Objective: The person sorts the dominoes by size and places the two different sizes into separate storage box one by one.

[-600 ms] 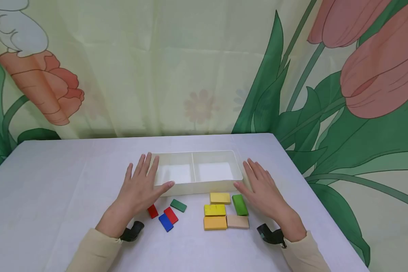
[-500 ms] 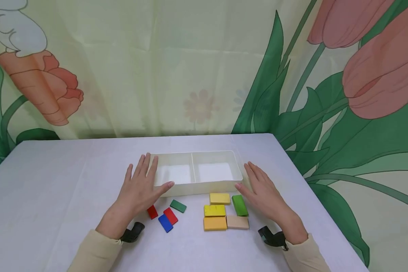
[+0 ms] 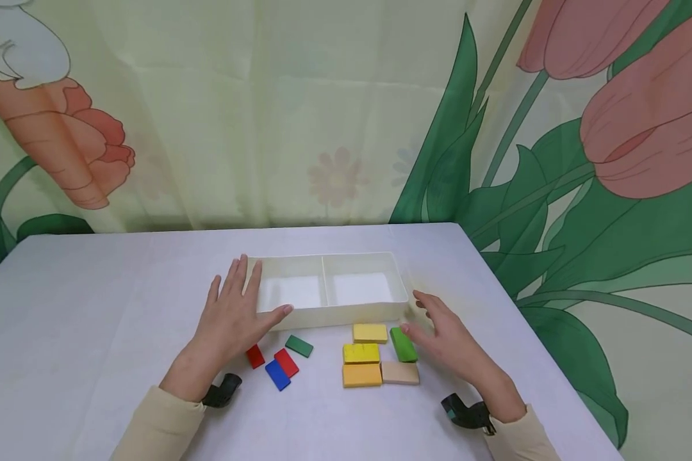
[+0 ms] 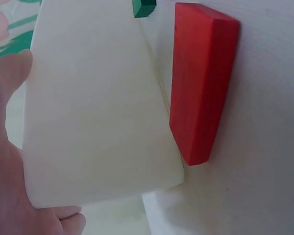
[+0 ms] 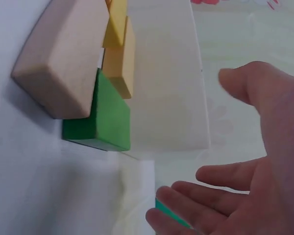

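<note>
2-compt tray [image 3: 337,315], l hand [image 3: 227,323] at end, r hand [image 3: 451,338] near, 9 blks [image 3: 361,353] outside

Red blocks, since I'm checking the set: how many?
2: one red block beside the left hand, another red block next to the blue block; that hand may hide more.

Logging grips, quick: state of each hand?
Left hand: open, at the white rectangular plastic box.
Right hand: open, empty, near the bright-green rectangular wooden block.

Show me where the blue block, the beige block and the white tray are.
Blue block [image 3: 278,375]: head view, middle of its upper face.
Beige block [image 3: 400,372]: head view, middle of its upper face.
White tray [image 3: 337,315]: head view, wall nearest the person.
</note>
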The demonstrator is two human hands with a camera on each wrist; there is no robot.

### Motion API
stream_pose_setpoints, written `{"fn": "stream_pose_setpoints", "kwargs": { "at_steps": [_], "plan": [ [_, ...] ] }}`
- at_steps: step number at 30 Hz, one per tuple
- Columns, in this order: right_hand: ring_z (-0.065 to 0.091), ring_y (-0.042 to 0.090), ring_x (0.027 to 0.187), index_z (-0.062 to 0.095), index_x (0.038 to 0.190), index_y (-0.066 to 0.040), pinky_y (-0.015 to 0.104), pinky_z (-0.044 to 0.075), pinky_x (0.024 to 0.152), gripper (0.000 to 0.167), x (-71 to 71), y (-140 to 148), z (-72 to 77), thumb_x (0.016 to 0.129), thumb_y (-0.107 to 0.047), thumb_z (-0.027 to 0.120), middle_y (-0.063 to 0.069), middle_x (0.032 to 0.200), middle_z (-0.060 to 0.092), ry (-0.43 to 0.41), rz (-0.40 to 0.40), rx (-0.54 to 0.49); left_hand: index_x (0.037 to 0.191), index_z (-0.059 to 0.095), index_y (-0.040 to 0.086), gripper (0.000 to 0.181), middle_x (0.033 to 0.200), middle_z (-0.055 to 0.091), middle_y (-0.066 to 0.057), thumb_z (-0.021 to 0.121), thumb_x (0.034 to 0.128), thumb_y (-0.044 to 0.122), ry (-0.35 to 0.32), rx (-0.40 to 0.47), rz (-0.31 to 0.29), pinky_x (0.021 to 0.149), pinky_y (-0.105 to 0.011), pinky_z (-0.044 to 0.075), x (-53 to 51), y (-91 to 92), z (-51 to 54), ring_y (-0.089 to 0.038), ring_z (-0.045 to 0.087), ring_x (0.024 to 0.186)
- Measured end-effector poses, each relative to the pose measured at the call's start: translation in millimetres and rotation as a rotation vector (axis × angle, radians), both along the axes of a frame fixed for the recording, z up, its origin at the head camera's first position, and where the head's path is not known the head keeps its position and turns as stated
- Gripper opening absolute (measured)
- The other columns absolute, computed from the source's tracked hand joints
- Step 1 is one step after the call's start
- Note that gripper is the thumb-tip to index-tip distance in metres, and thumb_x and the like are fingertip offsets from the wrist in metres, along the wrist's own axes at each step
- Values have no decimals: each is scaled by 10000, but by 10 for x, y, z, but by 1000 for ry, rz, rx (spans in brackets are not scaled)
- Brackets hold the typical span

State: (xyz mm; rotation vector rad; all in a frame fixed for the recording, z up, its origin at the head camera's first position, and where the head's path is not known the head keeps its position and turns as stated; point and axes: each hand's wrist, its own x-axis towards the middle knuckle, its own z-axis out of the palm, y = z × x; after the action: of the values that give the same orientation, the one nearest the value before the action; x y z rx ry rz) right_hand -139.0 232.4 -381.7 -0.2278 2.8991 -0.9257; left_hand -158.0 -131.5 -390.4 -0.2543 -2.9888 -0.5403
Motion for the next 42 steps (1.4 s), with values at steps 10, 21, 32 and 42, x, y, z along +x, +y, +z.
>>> {"fn": "stream_pose_setpoints", "kwargs": {
  "at_steps": [10, 21, 32, 42],
  "plan": [
    [628, 278, 1112, 472, 1404, -19, 415, 562, 947, 595, 30, -1, -99, 899, -217, 719, 146, 1303, 606, 1, -43, -91, 1576, 167, 15, 1027, 1649, 63, -253, 509, 892, 700, -9, 7, -2, 1212, -644, 53, 4, 4, 10, -434, 64, 1528],
    [534, 152, 870, 552, 1267, -15, 228, 492, 727, 570, 18, -42, -201, 801, -207, 818, 52, 1036, 596, -21, -19, -74, 1575, 167, 11, 1041, 1653, 56, -244, 504, 885, 715, -5, 25, 3, 1213, -641, 46, 4, -14, -3, -427, 54, 1531],
    [531, 150, 961, 542, 1317, -39, 241, 500, 784, 558, 10, -70, -232, 813, -64, 781, 31, 1121, 607, -1, 43, -48, 1570, 180, 3, 1033, 1649, 68, -250, 530, 883, 691, -3, 31, 6, 1214, -641, 58, -13, 7, -23, -434, 69, 1528],
    [568, 168, 1007, 616, 1260, -62, 346, 532, 880, 468, -39, -7, -163, 821, -40, 776, 27, 1143, 626, -62, 96, -21, 1569, 175, -4, 1036, 1652, 57, -247, 542, 881, 679, -20, 27, 13, 1217, -637, 59, -20, 8, -41, -434, 64, 1528]
  ]
}}
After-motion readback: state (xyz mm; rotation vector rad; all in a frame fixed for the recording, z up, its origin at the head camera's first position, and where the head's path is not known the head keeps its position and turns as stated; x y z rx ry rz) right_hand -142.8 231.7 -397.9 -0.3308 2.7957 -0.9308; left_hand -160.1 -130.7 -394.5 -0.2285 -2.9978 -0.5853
